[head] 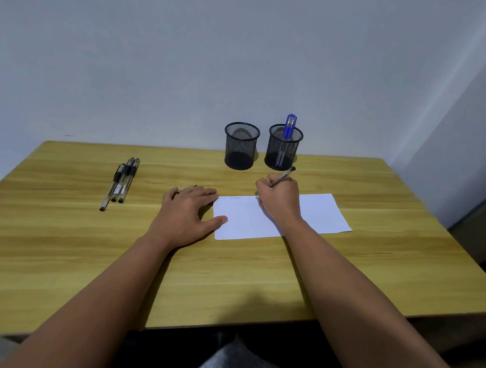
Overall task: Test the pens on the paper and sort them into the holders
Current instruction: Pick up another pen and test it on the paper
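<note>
While right hand (278, 198) grips pen (282, 177), tip on paper (319, 214) at frame centre: press lightly, short stroke, check ink. Left hand (187, 210) flat, steadies paper edge. Holders (241, 146) behind; untested pens (121, 183) left.

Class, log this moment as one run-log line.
right hand: writing with pen on paper | left hand: flat at paper edge | right holder: blue pens | left holder: empty

Matt wood-grain table (61, 258), black wire-mesh holders (240, 146), smooth white paper (319, 214), seemingly clear plastic pens (122, 182)
</note>
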`<state>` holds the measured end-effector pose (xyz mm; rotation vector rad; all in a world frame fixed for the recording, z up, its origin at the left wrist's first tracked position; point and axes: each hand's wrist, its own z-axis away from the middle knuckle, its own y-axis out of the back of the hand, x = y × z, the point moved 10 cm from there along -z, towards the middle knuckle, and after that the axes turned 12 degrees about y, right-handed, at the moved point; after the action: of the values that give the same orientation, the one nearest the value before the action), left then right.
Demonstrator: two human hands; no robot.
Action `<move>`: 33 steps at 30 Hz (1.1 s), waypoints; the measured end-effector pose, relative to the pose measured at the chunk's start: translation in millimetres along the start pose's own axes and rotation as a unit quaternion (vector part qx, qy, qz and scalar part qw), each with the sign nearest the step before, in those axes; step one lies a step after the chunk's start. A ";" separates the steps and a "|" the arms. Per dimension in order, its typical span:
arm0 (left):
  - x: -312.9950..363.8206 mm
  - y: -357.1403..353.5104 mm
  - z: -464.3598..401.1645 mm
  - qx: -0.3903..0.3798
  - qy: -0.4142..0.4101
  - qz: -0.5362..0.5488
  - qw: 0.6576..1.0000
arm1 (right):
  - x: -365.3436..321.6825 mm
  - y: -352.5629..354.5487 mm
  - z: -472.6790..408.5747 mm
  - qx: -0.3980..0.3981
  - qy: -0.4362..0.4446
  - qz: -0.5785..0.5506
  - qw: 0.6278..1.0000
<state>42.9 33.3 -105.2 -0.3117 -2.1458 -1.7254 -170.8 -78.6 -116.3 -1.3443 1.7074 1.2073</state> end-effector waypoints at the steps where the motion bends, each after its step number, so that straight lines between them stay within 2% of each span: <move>1: -0.3 -0.1 -0.2 0.001 0.001 0.001 1.000 | -1.2 0.2 0.3 0.001 0.003 0.000 1.000; 15: -1.5 -0.1 0.0 0.007 0.001 0.005 1.000 | -9.8 -2.1 2.6 -0.017 0.023 -0.002 1.000; 24: 0.1 -1.0 1.8 0.003 -0.001 0.005 1.000 | 8.0 16.1 -1.5 0.064 -0.067 -0.072 0.993; 30: 2.7 -0.1 2.1 -0.004 -0.003 0.003 1.000 | 2.3 -2.1 -1.1 0.001 -0.093 -0.106 0.990; 33: 2.1 20.1 2.8 0.056 -0.012 0.079 0.995 | -15.6 -5.8 -1.5 -0.022 -0.088 -0.119 0.989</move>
<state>48.6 40.4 -86.9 -0.4605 -2.1622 -1.5163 -161.0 -74.5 -103.4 -1.3790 1.3633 1.1936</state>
